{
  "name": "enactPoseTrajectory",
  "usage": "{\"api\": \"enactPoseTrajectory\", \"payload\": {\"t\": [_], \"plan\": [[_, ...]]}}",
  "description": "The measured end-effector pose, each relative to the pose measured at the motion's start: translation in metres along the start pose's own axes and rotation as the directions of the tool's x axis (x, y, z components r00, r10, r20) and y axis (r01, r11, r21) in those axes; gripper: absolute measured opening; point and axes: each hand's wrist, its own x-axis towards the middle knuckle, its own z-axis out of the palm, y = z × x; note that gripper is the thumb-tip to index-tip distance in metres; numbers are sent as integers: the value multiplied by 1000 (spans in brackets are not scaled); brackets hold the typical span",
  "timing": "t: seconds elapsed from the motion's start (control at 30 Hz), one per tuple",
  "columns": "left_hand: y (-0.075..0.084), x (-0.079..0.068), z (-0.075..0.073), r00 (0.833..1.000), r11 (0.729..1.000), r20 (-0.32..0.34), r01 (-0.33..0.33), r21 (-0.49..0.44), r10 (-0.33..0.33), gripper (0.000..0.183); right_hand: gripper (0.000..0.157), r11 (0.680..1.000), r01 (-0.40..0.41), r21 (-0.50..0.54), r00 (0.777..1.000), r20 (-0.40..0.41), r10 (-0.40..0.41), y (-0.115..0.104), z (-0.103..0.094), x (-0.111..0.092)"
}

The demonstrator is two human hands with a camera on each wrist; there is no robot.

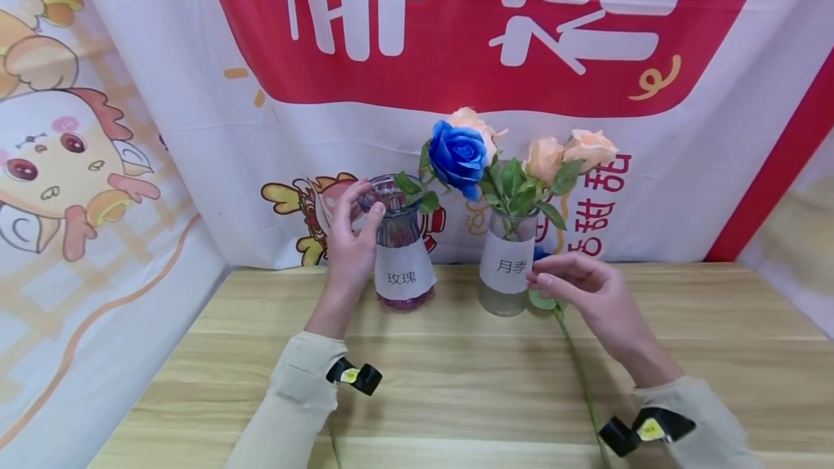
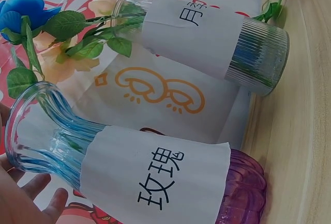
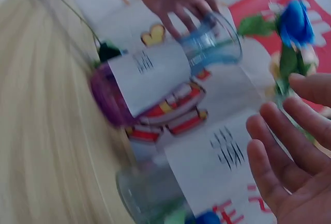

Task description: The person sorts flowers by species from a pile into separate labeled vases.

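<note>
My left hand point(image 1: 352, 237) holds a ribbed glass vase point(image 1: 399, 230) at its flared rim, thumb at the front and forefinger behind. Blue at the neck and purple at the base, this vase wears a white paper label with black characters. A blue rose point(image 1: 458, 154) leans rightward from its mouth. Beside the second, clear vase point(image 1: 502, 302), also labelled, hovers my right hand point(image 1: 589, 295), with bent, relaxed fingers and nothing between them. Peach roses point(image 1: 544, 158) stand in that clear vase. Another blue rose point(image 3: 208, 218) lies by its base, the bloom mostly hidden in the head view.
A long green stem point(image 1: 580, 368) runs along the wooden table point(image 1: 456, 396) toward the front right. Another stem point(image 1: 334, 444) shows under the left forearm. Close behind the vases hangs a printed red and white cloth point(image 1: 365, 129); more cloth covers the left side.
</note>
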Motion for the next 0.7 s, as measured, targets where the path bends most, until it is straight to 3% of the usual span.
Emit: {"api": "enactPoseTrajectory", "payload": {"t": [0.27,0.5,0.7], "plan": [[-1,1,0,1000,1000,6,3,9,-3,50,25,994,-49,-103,998,-34,46,19,-30,4],[-1,1,0,1000,1000,4,0,14,0,49,33,967,-131,-220,991,-40,125,37,-49,4],[-1,0,0,1000,1000,8,2,11,-2,49,50,942,-235,-238,971,-9,240,53,-64,1]]}}
